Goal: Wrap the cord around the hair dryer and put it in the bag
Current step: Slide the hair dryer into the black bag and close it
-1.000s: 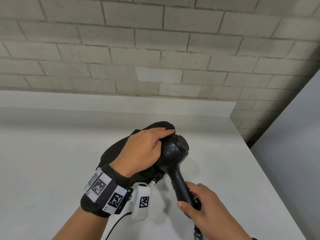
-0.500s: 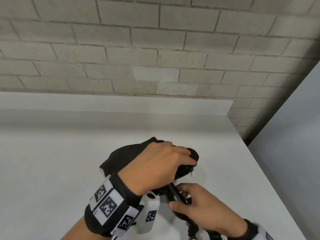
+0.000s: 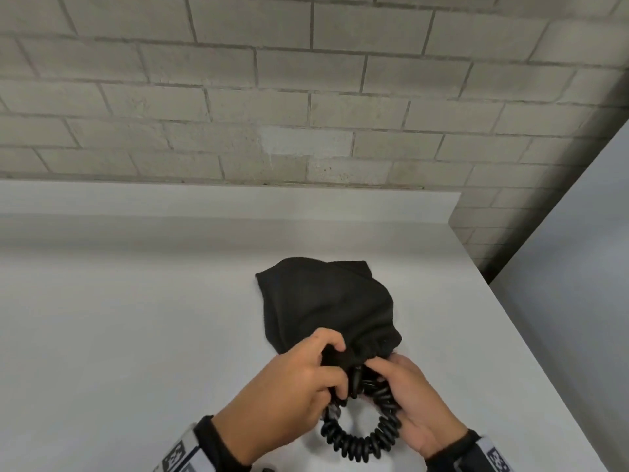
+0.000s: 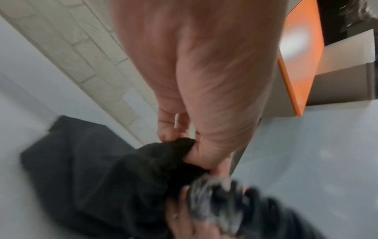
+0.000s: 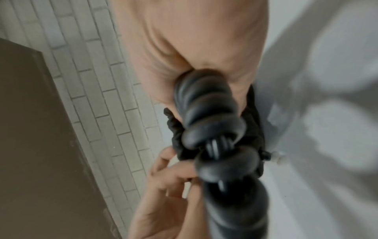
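Two hands are working at the mouth of a black bag [image 3: 326,301] lying on a white counter [image 3: 136,335] w/ a brick wall behind. The left hand [image 3: 289,390] is pinching the gathered rim of the bag, its grip curled tight on the cloth; the wrist view is showing thumb and fingers bunching the fabric. The right hand [image 3: 418,403] is curling its grip round the coiled cord [image 3: 357,441], which is looping out of the opening and resting on the counter near the front edge. The dryer itself is not showing; the bag is bulging, so it is probably inside already.

Risks, as judged from here: the springy coil is likely pushing back, so it may be popping out again as soon as the right hand is letting go. The narrow, gathered mouth may be snagging the coils, esp. if the left hand is slackening. Forcing the cord could be dragging the bag, and the dryer in it, toward the counter edge.
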`<move>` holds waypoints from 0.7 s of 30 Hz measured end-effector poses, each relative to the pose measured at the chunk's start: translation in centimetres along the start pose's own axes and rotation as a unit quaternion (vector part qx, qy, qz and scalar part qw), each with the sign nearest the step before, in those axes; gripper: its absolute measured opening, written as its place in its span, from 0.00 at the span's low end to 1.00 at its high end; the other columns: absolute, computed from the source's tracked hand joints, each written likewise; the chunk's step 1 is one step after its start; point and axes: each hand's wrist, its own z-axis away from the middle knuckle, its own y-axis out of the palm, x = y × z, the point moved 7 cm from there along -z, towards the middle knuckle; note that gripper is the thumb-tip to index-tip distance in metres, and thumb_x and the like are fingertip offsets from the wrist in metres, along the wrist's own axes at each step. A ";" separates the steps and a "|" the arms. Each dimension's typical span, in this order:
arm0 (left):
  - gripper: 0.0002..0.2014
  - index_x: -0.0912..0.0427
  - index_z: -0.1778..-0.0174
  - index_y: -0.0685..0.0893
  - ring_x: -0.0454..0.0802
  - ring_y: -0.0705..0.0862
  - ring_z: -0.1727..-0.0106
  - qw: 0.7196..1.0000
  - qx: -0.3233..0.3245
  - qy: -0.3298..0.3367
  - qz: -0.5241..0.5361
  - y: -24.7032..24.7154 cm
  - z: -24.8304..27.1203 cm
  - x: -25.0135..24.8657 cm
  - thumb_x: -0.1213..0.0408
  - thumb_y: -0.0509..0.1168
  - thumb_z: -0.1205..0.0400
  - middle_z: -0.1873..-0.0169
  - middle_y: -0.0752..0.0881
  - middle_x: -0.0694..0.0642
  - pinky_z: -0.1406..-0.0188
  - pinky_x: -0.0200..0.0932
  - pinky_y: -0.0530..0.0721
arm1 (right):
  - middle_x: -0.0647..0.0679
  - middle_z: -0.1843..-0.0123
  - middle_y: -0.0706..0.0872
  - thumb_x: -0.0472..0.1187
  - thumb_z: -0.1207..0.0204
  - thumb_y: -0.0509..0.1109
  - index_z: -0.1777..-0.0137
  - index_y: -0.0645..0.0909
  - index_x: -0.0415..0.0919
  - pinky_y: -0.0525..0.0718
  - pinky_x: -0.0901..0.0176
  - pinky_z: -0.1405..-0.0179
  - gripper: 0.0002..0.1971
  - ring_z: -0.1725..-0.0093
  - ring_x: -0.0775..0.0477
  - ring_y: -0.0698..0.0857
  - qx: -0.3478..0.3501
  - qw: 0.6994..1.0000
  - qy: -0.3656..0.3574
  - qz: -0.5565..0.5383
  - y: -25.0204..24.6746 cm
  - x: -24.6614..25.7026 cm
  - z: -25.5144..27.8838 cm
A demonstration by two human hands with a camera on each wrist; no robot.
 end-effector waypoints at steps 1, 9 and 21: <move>0.12 0.45 0.51 0.87 0.28 0.70 0.48 1.000 -0.010 -0.022 0.003 0.4 0.2 0.9 0.66 0.61 0.17 0.30 0.62 0.35 0.51 0.23 0.68 | 0.27 0.58 0.87 0.27 0.22 0.65 0.62 0.90 0.32 0.83 0.44 0.50 0.13 0.60 0.38 0.87 -0.005 1.000 -0.006 -0.013 -0.1 -0.3 -0.2; 0.29 0.29 0.25 0.71 0.43 0.66 0.22 0.992 -0.036 -0.117 0.042 3.8 0.2 6.1 0.63 0.67 0.18 0.20 0.64 0.40 0.21 0.45 0.67 | 0.28 0.42 0.88 0.34 0.22 0.71 0.41 0.85 0.25 0.80 0.39 0.32 0.14 0.45 0.34 0.88 -0.025 0.992 -0.034 -0.122 0.6 -1.3 -1.1; 0.30 0.44 0.23 0.76 0.42 0.77 0.29 0.974 -0.133 -0.026 0.180 1.1 2.2 5.1 0.54 0.74 0.22 0.30 0.76 0.38 0.30 0.33 0.74 | 0.32 0.43 0.90 0.29 0.21 0.68 0.38 0.83 0.27 0.85 0.48 0.43 0.13 0.46 0.38 0.90 -0.146 0.963 -0.085 -0.212 0.1 -1.5 -2.9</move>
